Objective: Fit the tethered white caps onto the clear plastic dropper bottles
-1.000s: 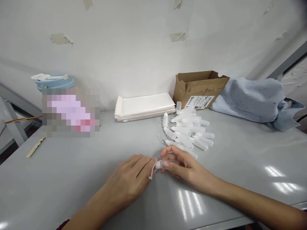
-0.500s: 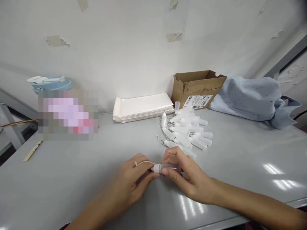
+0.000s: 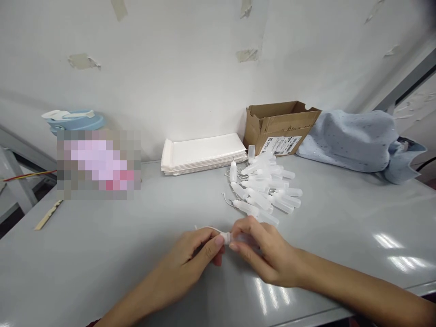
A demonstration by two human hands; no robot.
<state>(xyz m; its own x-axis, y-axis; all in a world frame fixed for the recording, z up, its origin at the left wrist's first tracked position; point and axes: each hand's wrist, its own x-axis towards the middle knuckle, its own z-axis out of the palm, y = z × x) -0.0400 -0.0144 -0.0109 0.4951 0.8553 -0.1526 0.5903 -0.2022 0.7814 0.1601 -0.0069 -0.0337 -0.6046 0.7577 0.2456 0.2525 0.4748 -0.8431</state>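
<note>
Above the front of the grey table, both hands grip one small translucent squeeze bottle (image 3: 243,238) lying sideways. My right hand (image 3: 272,250) is closed round its body, which the fingers partly cover. With thumb and fingers, my left hand (image 3: 199,254) pinches the white cap (image 3: 226,237) at the bottle's left end. A thin white tether (image 3: 208,227) arches from the cap over the left fingers. Just beyond the right hand lies a loose pile of similar bottles (image 3: 260,197), several with thin tethers; one small bottle (image 3: 233,171) among them stands upright.
White padded envelopes (image 3: 204,152) are stacked against the wall, left of a cardboard box (image 3: 282,125) with its top open. Light blue cloth (image 3: 350,141) is bunched at the right. To the left are a blurred-out pink item (image 3: 98,159), a blue container (image 3: 75,121) and a thin strip (image 3: 49,215).
My left thumb has moved up onto the cap and the left fingers have curled under it. The right hand keeps its hold on the bottle, nearly in place.
</note>
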